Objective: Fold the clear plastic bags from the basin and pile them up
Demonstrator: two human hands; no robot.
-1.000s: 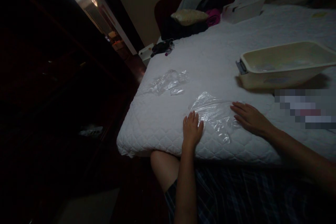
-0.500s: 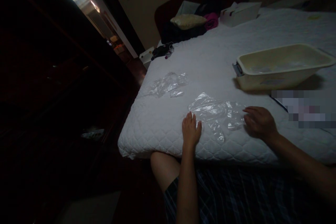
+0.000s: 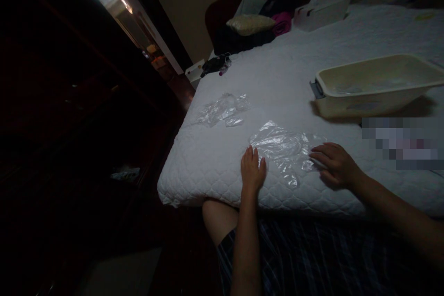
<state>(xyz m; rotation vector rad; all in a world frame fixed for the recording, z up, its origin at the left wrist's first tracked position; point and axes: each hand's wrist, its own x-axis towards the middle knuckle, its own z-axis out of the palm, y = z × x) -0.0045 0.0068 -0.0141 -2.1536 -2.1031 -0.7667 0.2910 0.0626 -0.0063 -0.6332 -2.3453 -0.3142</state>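
A clear plastic bag [image 3: 280, 143], thin and wrinkled, lies spread on the white quilted mattress [image 3: 204, 166]. My left hand [image 3: 252, 171] rests flat at the bag's left edge, fingers stretched out. Over the bag's right end is my right hand [image 3: 335, 164], its fingers apart and slightly bent; whether the fingertips touch the film I cannot tell. A second crumpled clear plastic bag [image 3: 225, 110] lies farther back to the left, away from both hands.
A cream plastic bin [image 3: 367, 108] with a grey latch stands on the mattress at the right, a blurred-out item [image 3: 405, 143] in front of it. At the back are a white box [image 3: 322, 16], a beige pillow [image 3: 249, 24] and a rolled magenta cloth [image 3: 282, 24].
My right hand has shifted left, farther over the right end of the plastic bag. My left hand stays at the bag's left edge. The view has turned very slightly.
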